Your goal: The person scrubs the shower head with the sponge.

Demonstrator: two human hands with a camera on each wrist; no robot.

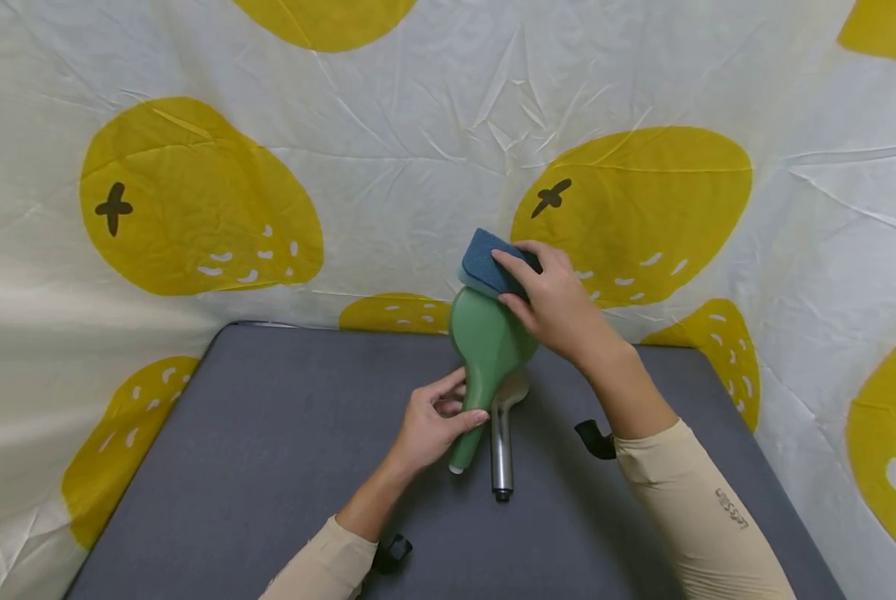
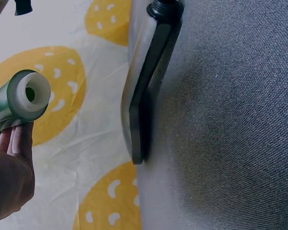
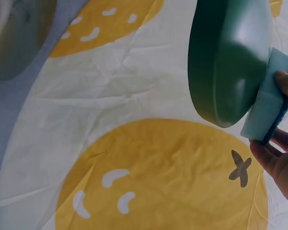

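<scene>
— Where is the green shower head (image 1: 487,350) from where you stand?

— Held up above the grey table (image 1: 267,433), about the middle, towards the far edge. The left hand (image 1: 434,421) has its fingers curled round the handle near the low end; the wrist view shows the white open end (image 2: 30,93) of that handle just past the fingertips.

— And the other hand?

— The right hand (image 1: 556,304) pinches a blue sponge (image 1: 490,262) between thumb and fingers and presses it against the top of the round head. From the right wrist you can see the sponge's pale side (image 3: 264,108) flat against the green rim.

— Anything underneath?

— A silver shower head (image 1: 503,433) lies on the table just right of the green handle, its handle pointing to the near edge. It is close below the hands.

— Room to move?

— To the left the table runs bare out to its edge. To the right there is bare grey table too, though the right forearm crosses above it. Behind, the cloth with yellow lemons (image 1: 200,200) hangs right at the far edge and down both sides, close behind the sponge.
</scene>
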